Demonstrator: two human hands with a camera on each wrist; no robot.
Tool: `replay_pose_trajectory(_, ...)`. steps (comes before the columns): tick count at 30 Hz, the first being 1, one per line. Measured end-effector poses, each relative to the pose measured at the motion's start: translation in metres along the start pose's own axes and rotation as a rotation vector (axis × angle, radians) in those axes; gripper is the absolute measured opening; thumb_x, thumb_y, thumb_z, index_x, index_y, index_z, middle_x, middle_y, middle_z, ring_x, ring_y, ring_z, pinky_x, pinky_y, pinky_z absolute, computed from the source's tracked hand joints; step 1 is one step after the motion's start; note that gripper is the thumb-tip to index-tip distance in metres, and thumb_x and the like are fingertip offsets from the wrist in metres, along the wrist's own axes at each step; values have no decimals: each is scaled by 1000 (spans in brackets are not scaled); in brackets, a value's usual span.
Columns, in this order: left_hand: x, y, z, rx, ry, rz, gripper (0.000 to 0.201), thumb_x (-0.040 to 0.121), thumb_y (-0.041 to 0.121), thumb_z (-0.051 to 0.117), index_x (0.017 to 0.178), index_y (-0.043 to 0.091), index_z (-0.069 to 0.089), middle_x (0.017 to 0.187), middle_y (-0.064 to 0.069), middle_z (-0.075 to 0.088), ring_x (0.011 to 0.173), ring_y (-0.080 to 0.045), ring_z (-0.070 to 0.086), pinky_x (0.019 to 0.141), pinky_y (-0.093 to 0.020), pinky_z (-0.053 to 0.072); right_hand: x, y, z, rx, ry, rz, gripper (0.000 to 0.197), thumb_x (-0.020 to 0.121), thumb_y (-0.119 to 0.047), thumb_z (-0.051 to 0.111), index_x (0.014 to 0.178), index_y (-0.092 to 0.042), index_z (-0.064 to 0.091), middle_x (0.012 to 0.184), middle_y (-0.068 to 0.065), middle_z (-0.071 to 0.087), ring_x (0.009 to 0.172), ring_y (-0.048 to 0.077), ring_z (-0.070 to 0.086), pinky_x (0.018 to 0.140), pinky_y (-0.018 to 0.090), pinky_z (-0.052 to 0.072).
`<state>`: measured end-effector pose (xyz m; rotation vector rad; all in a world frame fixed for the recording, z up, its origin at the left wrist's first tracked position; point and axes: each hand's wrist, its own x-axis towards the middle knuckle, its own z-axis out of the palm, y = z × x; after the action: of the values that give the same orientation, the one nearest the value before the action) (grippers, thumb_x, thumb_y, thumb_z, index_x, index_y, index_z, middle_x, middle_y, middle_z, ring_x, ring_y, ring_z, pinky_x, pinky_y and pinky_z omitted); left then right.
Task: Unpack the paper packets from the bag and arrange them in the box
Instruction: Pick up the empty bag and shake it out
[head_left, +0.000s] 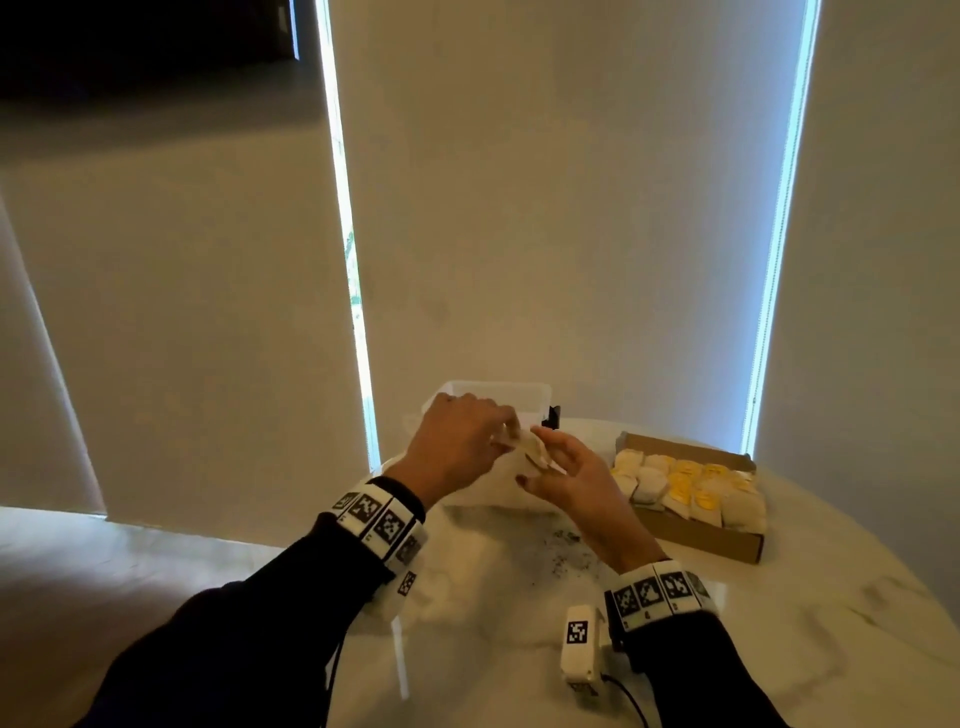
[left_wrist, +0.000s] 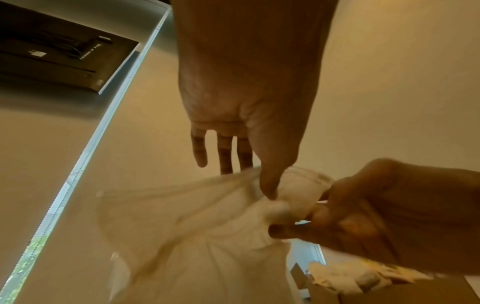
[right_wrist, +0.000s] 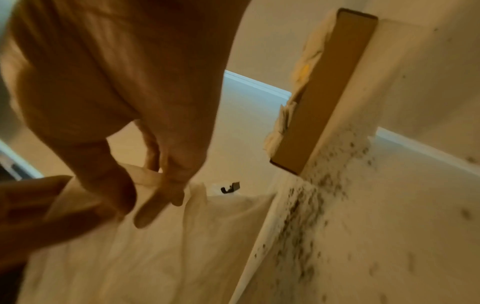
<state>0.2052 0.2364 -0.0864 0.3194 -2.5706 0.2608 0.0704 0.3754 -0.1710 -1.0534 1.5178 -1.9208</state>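
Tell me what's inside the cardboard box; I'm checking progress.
The cardboard box holds rows of paper packets, white and yellow. Anything beneath them is covered.

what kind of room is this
Probably a home living or dining room, not a workshop: a round marble-look table, tall windows behind drawn roller blinds, and what looks like a wall-mounted TV. A cardboard box of paper packets sits on the table.
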Motion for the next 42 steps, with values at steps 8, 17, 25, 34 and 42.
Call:
replay_pose_trajectory(8,3,0,-35,-287,251,3,18,95,52,72,105,36,74,100,18,69,92,-7,58,79,-39,52,0,14,-10,-583,236,-84,56,79,-62,86,123,-31,74,115,-10,73,100,14,67,82,31,53)
replay_pose_trajectory(17,9,-21,-63,-249,616,-256,31,104,58,57,114,30,66,105,13,64,75,-10,59,58,-26,38,5,22,-27,-621,465,-85,25,106,-36,64,119,-18,75,105,-4,70,110,25,68,84,30,45)
replay_pose_trajectory(25,10,-21,-62,-422,761,-473,37,108,61,47,120,30,62,107,15,64,83,-10,63,75,-35,53,-5,4,14,322,-40,286,89,81,-72,79,149,-22,50,143,12,66,128,37,66,109,58,53)
replay_pose_trajectory(34,-10,-15,-47,-818,148,-606,116,67,77,86,156,30,30,139,3,58,124,-21,62,105,-45,56,-3,6,39,526,128,121,38,97,-17,77,133,-12,65,102,7,82,84,21,74,84,41,65)
replay_pose_trajectory(42,-15,-56,-40,-784,343,-592,33,83,42,87,111,25,80,97,6,77,91,-12,73,68,-21,51,3,15,13,393,251,88,53,89,-25,85,133,-4,65,93,5,74,76,14,62,69,29,55)
